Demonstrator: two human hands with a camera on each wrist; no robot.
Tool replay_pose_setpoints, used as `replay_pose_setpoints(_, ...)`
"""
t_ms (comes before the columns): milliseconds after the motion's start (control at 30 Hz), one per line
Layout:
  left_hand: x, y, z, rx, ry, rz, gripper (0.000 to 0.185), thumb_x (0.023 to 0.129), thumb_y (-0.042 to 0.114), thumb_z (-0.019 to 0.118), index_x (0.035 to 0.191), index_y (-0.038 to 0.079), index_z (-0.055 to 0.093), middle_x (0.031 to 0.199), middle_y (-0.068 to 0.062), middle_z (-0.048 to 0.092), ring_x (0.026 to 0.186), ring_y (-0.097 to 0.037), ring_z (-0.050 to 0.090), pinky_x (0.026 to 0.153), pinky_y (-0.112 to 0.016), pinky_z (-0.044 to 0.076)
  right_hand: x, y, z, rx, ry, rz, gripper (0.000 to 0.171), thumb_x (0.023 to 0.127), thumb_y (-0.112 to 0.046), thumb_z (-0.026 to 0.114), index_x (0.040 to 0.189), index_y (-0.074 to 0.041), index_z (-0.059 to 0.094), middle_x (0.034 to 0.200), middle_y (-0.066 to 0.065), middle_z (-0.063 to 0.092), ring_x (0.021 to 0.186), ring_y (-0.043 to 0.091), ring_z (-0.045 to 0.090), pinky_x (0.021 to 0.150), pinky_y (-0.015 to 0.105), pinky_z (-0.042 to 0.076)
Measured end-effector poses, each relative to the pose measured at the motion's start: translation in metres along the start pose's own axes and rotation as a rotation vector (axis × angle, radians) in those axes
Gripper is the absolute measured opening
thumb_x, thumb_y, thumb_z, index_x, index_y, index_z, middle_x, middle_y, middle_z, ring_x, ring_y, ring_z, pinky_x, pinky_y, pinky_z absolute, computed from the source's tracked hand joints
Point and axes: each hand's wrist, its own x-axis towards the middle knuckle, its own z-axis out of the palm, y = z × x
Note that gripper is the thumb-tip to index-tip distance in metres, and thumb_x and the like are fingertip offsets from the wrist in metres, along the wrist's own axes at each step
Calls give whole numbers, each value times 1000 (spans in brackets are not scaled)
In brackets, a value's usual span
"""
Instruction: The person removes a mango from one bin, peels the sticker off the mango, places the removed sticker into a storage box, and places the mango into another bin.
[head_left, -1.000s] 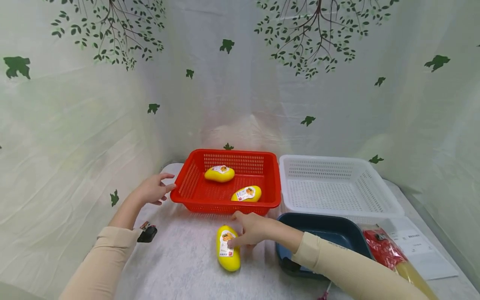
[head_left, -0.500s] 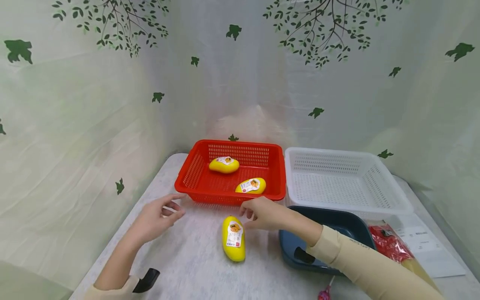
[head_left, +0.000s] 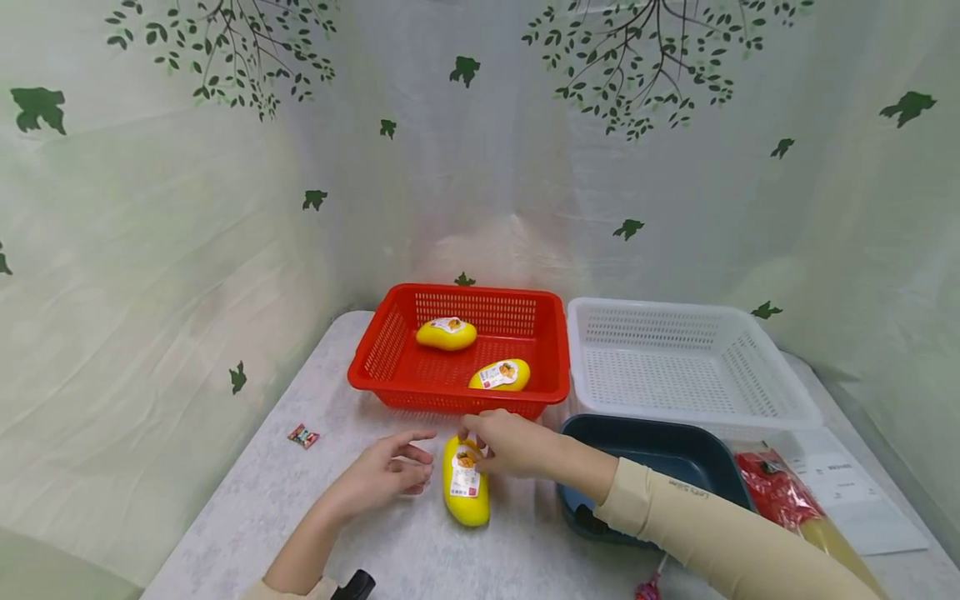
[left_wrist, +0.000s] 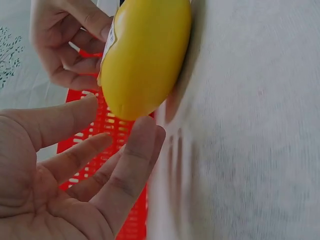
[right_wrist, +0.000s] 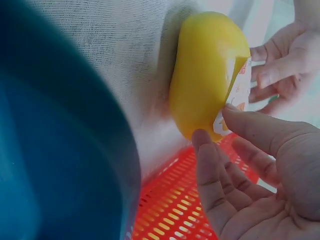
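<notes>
The right hand (head_left: 510, 444) curved at the far end of the mango (head_left: 463, 498) on the worktop (head_left: 427, 562), grip unclear; the left hand (head_left: 378, 477), loosely spread, empty, hovered just beside.

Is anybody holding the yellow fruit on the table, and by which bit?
I can't tell if it's gripped. The right hand has its thumb and fingertips at the far end of the yellow fruit; the left hand holds nothing.
</notes>
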Motion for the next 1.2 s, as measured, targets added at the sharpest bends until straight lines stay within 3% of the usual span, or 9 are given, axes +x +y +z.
replay_pose_setpoints(267, 16, -2, 7, -63, -63, -62, 58, 100, 13, 74, 154, 6, 54, 123, -17, 63, 100, -24, 70, 90, -44, 67, 6, -5, 3, -94, -35, -5, 47, 91, -28, 87, 135, -23, 68, 110, -5, 73, 86, 4, 63, 81, 16, 60)
replay_pose_setpoints(633, 31, -15, 2, -193, -203, -51, 64, 103, 17, 70, 159, 0, 46, 134, -19, 62, 113, -22, 68, 100, -45, 64, 7, -4, 0, -142, -56, -60, 46, 90, -27, 88, 134, -22, 75, 118, -7, 78, 89, 4, 65, 85, 15, 58)
replay_pose_setpoints(933, 36, -15, 2, -228, -217, -26, 61, 102, 14, 70, 157, -1, 47, 136, -18, 63, 115, -23, 69, 102, -43, 63, 10, -5, -10, -190, -43, -74, 33, 91, -30, 87, 123, -25, 80, 99, -11, 78, 81, 1, 64, 79, 15, 58)
replay_pose_setpoints(1200, 40, -15, 2, -246, -199, -43, 63, 100, 15, 74, 156, 0, 49, 137, -19, 63, 117, -23, 68, 101, -39, 63, 13, -5, -15, -179, -34, -61, 23, 92, -30, 86, 113, -25, 80, 94, -13, 77, 80, 2, 64, 78, 15, 57)
